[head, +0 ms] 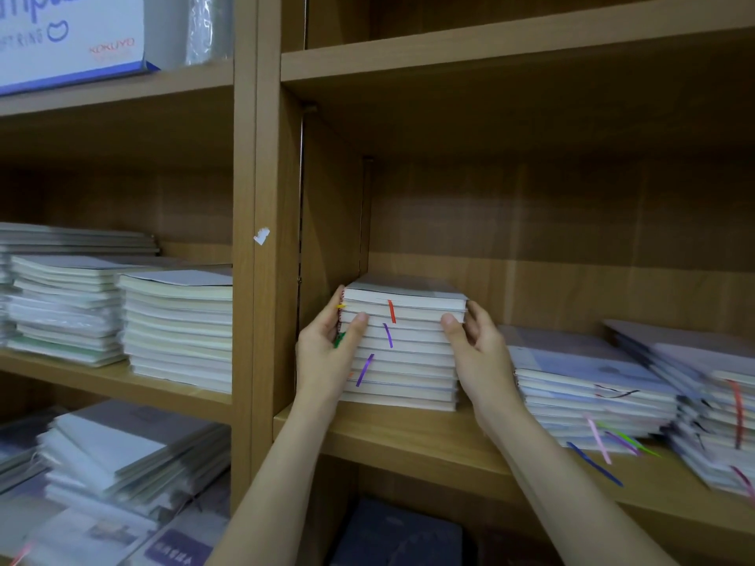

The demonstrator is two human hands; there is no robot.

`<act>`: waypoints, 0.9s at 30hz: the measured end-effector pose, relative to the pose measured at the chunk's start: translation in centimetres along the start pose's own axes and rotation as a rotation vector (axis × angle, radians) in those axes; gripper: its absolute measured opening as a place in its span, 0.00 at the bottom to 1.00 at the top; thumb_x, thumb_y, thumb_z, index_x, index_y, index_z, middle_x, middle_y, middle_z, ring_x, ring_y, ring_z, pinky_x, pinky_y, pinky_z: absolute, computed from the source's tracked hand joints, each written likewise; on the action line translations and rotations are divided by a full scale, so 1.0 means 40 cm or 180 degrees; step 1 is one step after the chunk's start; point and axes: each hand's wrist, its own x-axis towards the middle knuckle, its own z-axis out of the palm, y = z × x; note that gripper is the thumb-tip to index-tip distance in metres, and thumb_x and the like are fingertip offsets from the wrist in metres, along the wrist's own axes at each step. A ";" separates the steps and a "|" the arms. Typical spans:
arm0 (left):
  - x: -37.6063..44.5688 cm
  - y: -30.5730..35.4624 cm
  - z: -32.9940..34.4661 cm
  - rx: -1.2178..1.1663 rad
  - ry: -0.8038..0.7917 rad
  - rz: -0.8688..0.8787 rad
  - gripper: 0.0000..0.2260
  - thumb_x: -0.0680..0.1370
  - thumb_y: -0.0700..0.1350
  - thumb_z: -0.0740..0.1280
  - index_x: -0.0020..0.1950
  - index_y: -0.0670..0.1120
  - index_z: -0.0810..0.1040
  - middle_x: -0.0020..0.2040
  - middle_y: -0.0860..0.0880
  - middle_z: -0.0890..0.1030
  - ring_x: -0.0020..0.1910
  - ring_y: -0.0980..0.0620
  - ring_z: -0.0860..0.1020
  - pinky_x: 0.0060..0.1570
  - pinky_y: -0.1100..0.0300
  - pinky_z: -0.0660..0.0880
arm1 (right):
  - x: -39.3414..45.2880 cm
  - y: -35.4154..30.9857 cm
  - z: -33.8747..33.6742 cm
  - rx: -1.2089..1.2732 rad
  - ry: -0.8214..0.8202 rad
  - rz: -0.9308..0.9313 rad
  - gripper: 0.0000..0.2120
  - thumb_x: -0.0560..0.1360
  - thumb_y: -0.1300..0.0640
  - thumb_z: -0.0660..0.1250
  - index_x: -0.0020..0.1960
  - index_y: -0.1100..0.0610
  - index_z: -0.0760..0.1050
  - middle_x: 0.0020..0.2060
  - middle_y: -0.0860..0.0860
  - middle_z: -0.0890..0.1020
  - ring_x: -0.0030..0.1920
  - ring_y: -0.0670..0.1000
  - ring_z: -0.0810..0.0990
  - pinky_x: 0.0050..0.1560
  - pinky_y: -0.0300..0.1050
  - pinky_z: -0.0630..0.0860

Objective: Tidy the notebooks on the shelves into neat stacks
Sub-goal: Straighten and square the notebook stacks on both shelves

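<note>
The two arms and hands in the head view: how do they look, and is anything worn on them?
Both forearms are bare as far as the picture shows; no sleeve, watch or bracelet is in view. The left hand and the right hand wear no gloves, and no rings show on the fingers. The thumbnails look short and unpainted.

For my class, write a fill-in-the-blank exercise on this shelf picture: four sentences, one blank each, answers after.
1. Both hands, left hand and right hand, hold one stack of ____.
2. That stack stands against the ____ wall of its compartment.
3. The ribbon nearest the stack's top is ____.
4. The sign on the upper left shelf has a ____ edge.

Answers: notebooks; left; red; blue
</note>
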 end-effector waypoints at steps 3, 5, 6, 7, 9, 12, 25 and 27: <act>0.008 0.014 0.013 -0.0084 0.0141 -0.0045 0.25 0.75 0.49 0.65 0.72 0.49 0.65 0.64 0.48 0.76 0.63 0.53 0.74 0.62 0.54 0.73 | -0.005 -0.003 0.005 0.0107 0.0130 -0.0028 0.32 0.75 0.42 0.62 0.75 0.46 0.54 0.69 0.48 0.70 0.68 0.50 0.68 0.68 0.55 0.67; 0.018 0.021 0.020 -0.0102 0.0227 -0.0063 0.23 0.76 0.49 0.65 0.71 0.49 0.67 0.63 0.49 0.77 0.60 0.55 0.75 0.56 0.64 0.75 | -0.001 -0.006 0.008 0.0139 0.0231 -0.0056 0.32 0.74 0.41 0.62 0.75 0.46 0.56 0.69 0.48 0.70 0.68 0.50 0.69 0.68 0.54 0.67; 0.023 0.024 0.021 -0.0111 0.0250 -0.0090 0.21 0.77 0.47 0.64 0.70 0.48 0.68 0.62 0.49 0.77 0.56 0.58 0.76 0.50 0.70 0.75 | 0.002 -0.007 0.008 0.0126 0.0274 -0.0065 0.30 0.75 0.41 0.61 0.74 0.47 0.58 0.68 0.49 0.71 0.68 0.50 0.69 0.68 0.53 0.67; 0.025 0.027 0.021 -0.0111 0.0255 -0.0115 0.20 0.78 0.46 0.64 0.70 0.48 0.69 0.60 0.50 0.78 0.53 0.60 0.76 0.45 0.74 0.75 | 0.005 -0.008 0.008 0.0101 0.0312 -0.0089 0.28 0.76 0.42 0.61 0.74 0.48 0.61 0.67 0.49 0.72 0.67 0.49 0.70 0.68 0.52 0.67; 0.027 0.029 0.017 -0.0059 0.0221 -0.0120 0.19 0.78 0.46 0.63 0.69 0.47 0.70 0.59 0.49 0.78 0.51 0.61 0.76 0.43 0.74 0.75 | 0.009 -0.009 0.007 0.0061 0.0362 -0.0149 0.25 0.77 0.44 0.60 0.72 0.51 0.65 0.66 0.49 0.74 0.66 0.49 0.70 0.68 0.50 0.68; 0.028 0.031 0.013 0.0040 0.0230 -0.0083 0.19 0.78 0.47 0.64 0.69 0.48 0.71 0.60 0.48 0.78 0.57 0.54 0.77 0.54 0.62 0.76 | 0.008 -0.012 0.010 0.0016 0.0347 -0.0220 0.24 0.78 0.46 0.60 0.71 0.51 0.66 0.65 0.48 0.74 0.66 0.48 0.71 0.67 0.47 0.69; -0.030 0.012 -0.025 0.0549 -0.0789 -0.0334 0.28 0.76 0.42 0.67 0.72 0.55 0.60 0.62 0.56 0.73 0.61 0.58 0.73 0.57 0.63 0.74 | -0.016 -0.014 0.014 -0.0166 -0.0258 -0.0214 0.38 0.74 0.49 0.67 0.76 0.44 0.48 0.71 0.46 0.64 0.69 0.48 0.65 0.69 0.49 0.65; -0.044 0.018 -0.045 0.0628 -0.0963 -0.0498 0.34 0.75 0.38 0.68 0.74 0.57 0.55 0.64 0.57 0.71 0.63 0.58 0.71 0.61 0.60 0.72 | -0.018 -0.009 0.014 -0.0089 -0.0399 0.0014 0.44 0.72 0.56 0.71 0.76 0.46 0.44 0.66 0.46 0.67 0.63 0.45 0.67 0.66 0.47 0.66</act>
